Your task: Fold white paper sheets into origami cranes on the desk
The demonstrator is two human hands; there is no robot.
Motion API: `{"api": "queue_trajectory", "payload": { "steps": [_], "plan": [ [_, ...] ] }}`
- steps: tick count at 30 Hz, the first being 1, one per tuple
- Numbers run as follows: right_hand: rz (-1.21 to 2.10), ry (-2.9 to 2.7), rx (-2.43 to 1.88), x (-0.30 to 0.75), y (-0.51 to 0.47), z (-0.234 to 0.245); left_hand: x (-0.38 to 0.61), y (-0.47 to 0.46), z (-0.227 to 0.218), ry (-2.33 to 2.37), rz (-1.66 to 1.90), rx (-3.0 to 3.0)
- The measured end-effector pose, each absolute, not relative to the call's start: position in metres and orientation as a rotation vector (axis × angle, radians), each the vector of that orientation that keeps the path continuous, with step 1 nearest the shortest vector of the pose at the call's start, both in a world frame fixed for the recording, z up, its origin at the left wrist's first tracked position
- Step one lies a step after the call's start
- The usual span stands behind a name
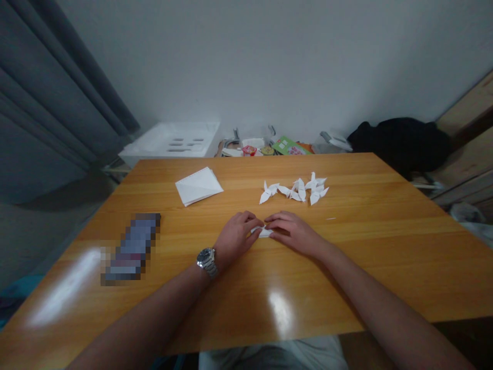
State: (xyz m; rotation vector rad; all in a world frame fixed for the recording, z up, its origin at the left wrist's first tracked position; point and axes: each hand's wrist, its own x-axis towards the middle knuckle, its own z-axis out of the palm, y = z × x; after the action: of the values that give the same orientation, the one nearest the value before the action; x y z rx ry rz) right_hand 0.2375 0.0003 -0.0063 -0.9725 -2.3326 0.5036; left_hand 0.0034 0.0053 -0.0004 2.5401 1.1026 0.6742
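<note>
My left hand [235,234], with a steel watch on its wrist, and my right hand [293,231] meet at the middle of the wooden table [385,246]. Both press down with curled fingers on a small folded white paper piece [263,232], mostly hidden between the fingertips. Just beyond the hands lie several finished white paper cranes [296,189] in a loose row. A small stack of white paper sheets [198,185] lies further left on the table.
A blurred dark flat object [131,248] lies on the table's left side. Behind the table stand a white box [173,139], assorted small clutter [265,146] and a black bag [400,140]. A grey curtain [46,103] hangs at left.
</note>
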Motion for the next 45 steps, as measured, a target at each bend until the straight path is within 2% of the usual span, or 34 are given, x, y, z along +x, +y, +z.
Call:
{"api": "queue_trajectory", "payload": {
  "steps": [20, 33, 45],
  "plan": [
    [0.534, -2.234, -0.994, 0.247, 0.007, -0.012, 0.0, -0.002, -0.007, 0.891, 0.543, 2.752],
    [0.375, -2.375, -1.011, 0.244, 0.002, -0.008, 0.002, -0.003, -0.005, 1.09, 0.412, 2.84],
    [0.268, -2.507, -1.153, 0.256, -0.001, -0.004, -0.003, -0.009, -0.001, 0.885, 0.429, 2.874]
  ]
}}
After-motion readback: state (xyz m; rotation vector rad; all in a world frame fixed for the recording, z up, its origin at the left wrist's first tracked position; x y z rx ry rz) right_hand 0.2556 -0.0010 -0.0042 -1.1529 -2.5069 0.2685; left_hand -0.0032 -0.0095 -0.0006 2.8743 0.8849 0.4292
